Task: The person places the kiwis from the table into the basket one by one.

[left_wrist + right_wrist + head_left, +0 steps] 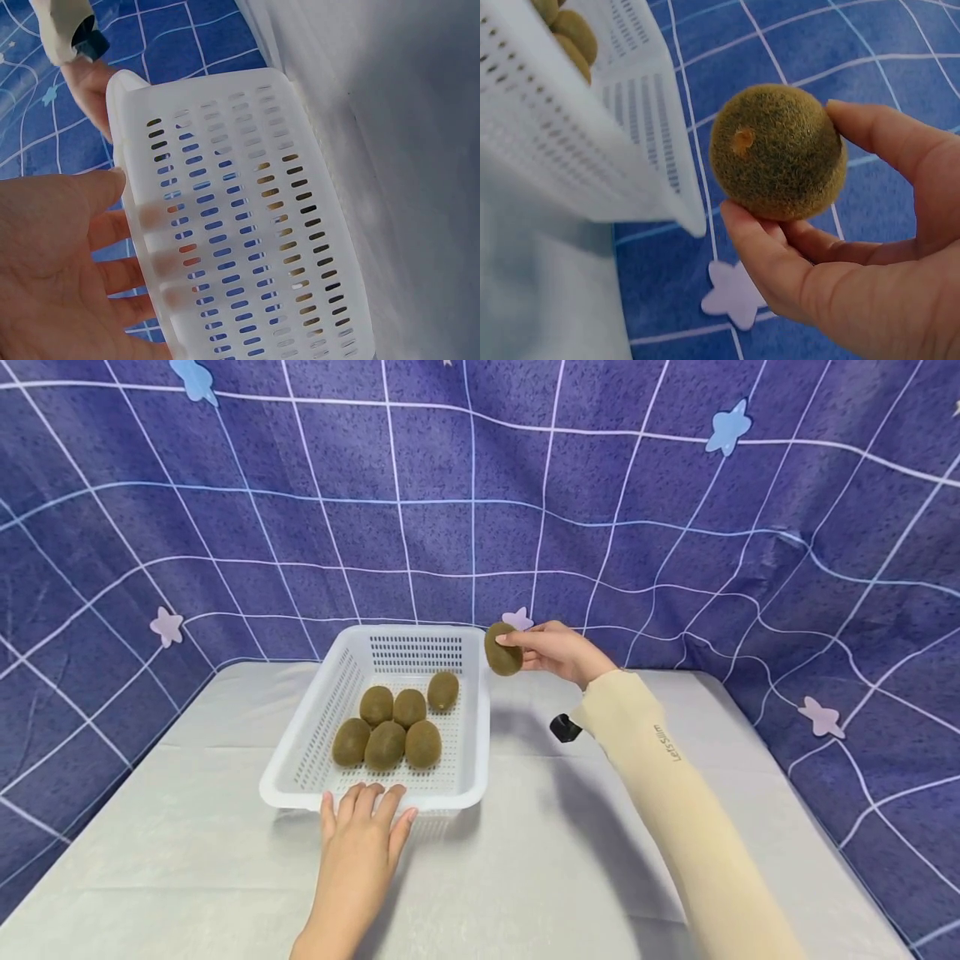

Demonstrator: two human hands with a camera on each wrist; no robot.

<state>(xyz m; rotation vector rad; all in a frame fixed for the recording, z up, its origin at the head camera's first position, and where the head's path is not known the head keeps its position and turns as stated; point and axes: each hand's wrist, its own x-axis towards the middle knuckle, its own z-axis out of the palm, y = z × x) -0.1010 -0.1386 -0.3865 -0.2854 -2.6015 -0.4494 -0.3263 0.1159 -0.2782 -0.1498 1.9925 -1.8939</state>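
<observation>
My right hand (558,652) pinches a brown, fuzzy kiwi (503,649) between thumb and fingers, just beyond the basket's right rim. In the right wrist view, one end of this kiwi (776,154) shows a small orange-brown spot. The white plastic basket (480,727) has slotted walls and stands on the table. Several more kiwis (385,746) lie inside it, most grouped towards the near side. At the near rim, my left hand (362,843) grips the basket; the left wrist view shows its fingers behind the slotted wall (232,225) and the thumb at the rim.
A pale cloth covers the table (187,827). Behind it hangs a purple-blue curtain (450,460) with a line grid and star shapes. A small black device (565,727) sits at the right wrist, below the cream sleeve (667,777).
</observation>
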